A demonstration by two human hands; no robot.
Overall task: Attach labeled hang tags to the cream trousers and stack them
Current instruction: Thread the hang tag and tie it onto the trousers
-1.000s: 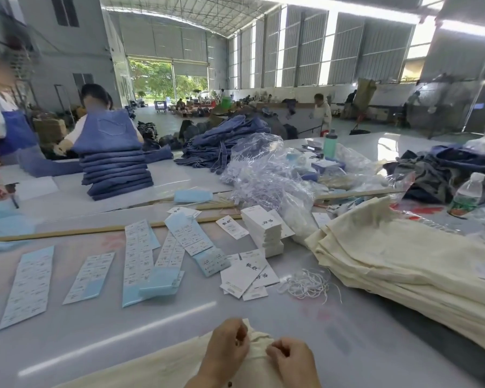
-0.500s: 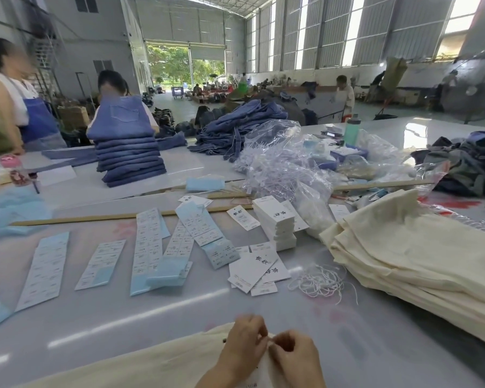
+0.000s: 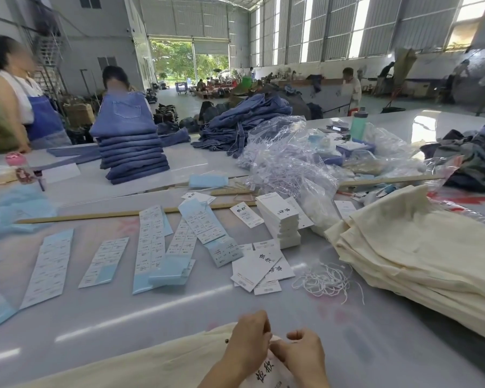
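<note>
Trousers (image 3: 140, 365) in cream lie at six o'clock on the counter (image 3: 151, 312), both hands over the waistband. Since a second ago a white hang tag (image 3: 266, 373) has appeared beneath them: left hand (image 3: 249, 343) and right hand (image 3: 303, 357) each pinch its string, so tying is probably under way. Finished stack (image 3: 420, 264) waits at three o'clock.

Both hands low at bottom centre of the head view, forearms entering from the bottom edge and angling in toward each other. Left hand (image 3: 249, 341) back-up, knuckles bent, fingers curled down and inward, tips hidden beneath the hand. Right hand (image 3: 301, 355) just beside it, fingertips nearly meeting the left's, thumb (image 3: 296, 335) raised and crooked, remaining fingers curled in a pinching pose; what sits between the fingertips cannot be made out.
</note>
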